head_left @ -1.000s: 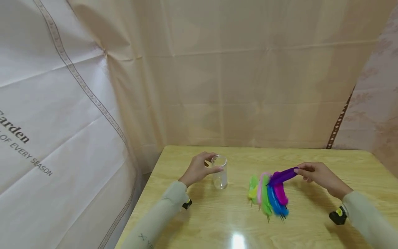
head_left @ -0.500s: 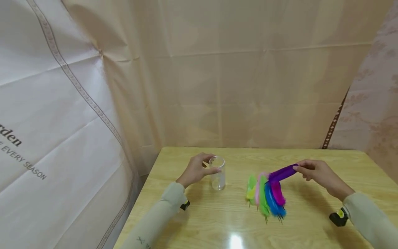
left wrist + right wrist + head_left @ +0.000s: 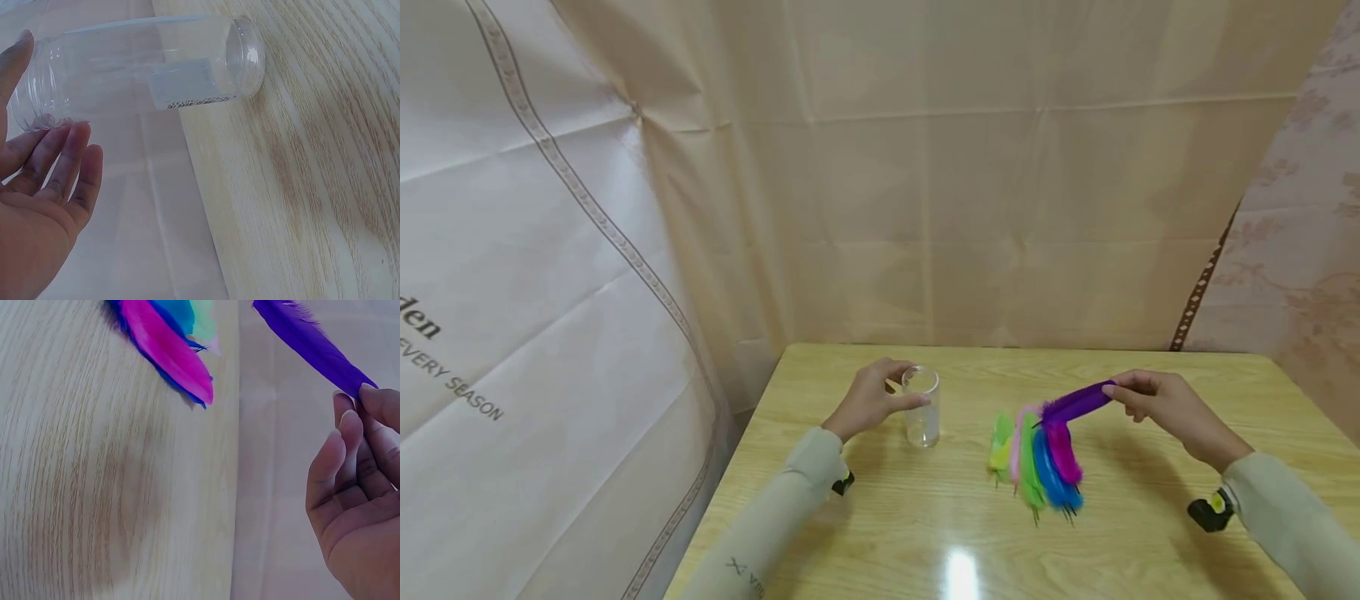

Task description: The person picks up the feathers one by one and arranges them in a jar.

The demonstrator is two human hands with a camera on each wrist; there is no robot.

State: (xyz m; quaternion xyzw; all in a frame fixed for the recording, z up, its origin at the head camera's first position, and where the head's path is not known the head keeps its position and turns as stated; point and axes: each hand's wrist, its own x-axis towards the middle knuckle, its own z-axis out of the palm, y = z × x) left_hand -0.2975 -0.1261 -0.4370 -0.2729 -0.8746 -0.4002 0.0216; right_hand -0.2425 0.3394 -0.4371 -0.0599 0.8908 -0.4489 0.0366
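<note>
A clear jar (image 3: 922, 414) with a barcode label stands upright on the table. My left hand (image 3: 867, 402) grips it near its rim, thumb on one side and fingers on the other, as the left wrist view also shows. Between thumb and fingertips my right hand (image 3: 1172, 410) pinches one end of a purple feather (image 3: 1077, 403), raised off the table and slanting down to the left. Below it lies a fanned row of feathers: a magenta feather (image 3: 1064, 454), a blue feather (image 3: 1051, 471), a green feather (image 3: 1030, 467), a pink one and a yellow one. Nothing shows inside the jar.
The wood-grain table (image 3: 887, 533) reaches back to a beige cloth (image 3: 970, 208) hanging behind it. A white printed cloth (image 3: 535, 350) hangs along the left side. The feather row lies to the right of the jar, with a gap of bare table between.
The camera view has shifted slightly. The left hand keeps its grip on the jar, and the right hand still pinches the purple feather, its raised end lifted a little from the row.
</note>
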